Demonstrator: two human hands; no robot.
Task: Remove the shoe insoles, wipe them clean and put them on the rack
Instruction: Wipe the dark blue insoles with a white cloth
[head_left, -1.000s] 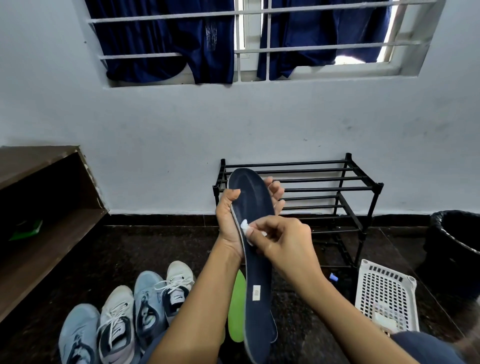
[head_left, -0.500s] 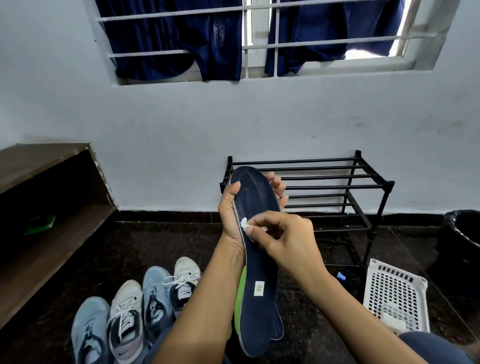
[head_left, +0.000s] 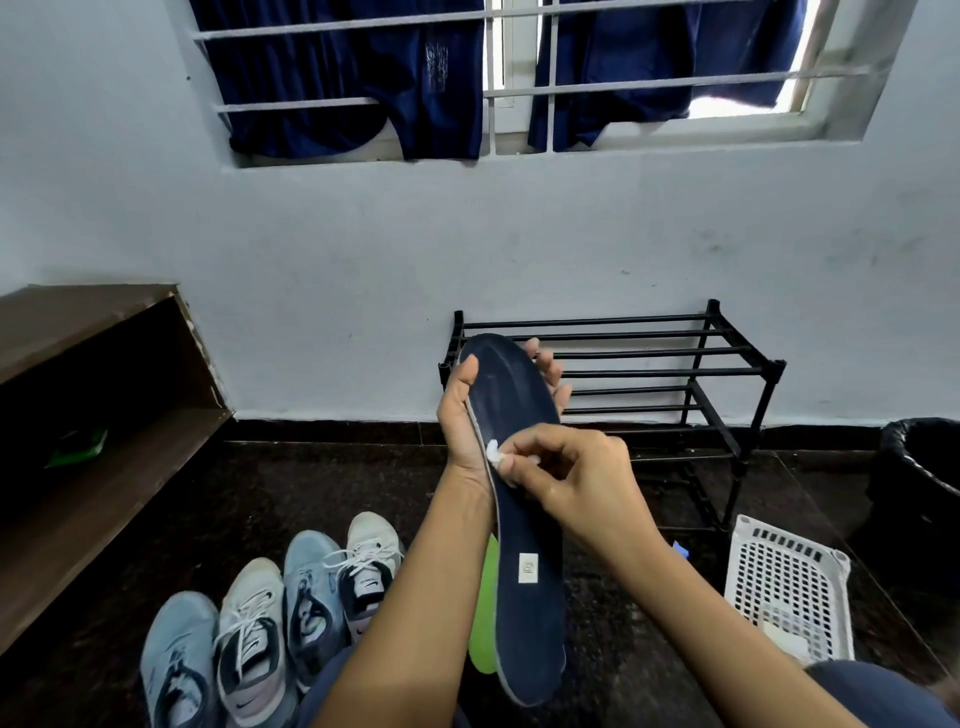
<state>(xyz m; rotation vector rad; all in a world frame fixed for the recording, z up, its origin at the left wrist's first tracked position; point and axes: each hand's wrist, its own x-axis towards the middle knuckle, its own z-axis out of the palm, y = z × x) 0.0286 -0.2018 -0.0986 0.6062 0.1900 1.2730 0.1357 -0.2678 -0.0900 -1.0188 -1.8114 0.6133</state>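
Left hand (head_left: 462, 421) gripping upright insole (head_left: 524, 519), right hand (head_left: 566, 467) pinching wipe (head_left: 492, 450)

The dark floor (head_left: 311, 493) bears four sneakers (head_left: 249, 634), a black rack (head_left: 649, 372), a white basket (head_left: 784, 582)

Shoes (head_left: 311, 587) lie left of the insole (head_left: 540, 613), rack (head_left: 675, 353) behind, basket (head_left: 789, 582) right.

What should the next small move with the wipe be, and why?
Probably draw the white wipe down the navy insole toward its lower end. The right hand pinches the wipe at mid-length, and the left hand grips the upper part, so the lower stretch is free to wipe.
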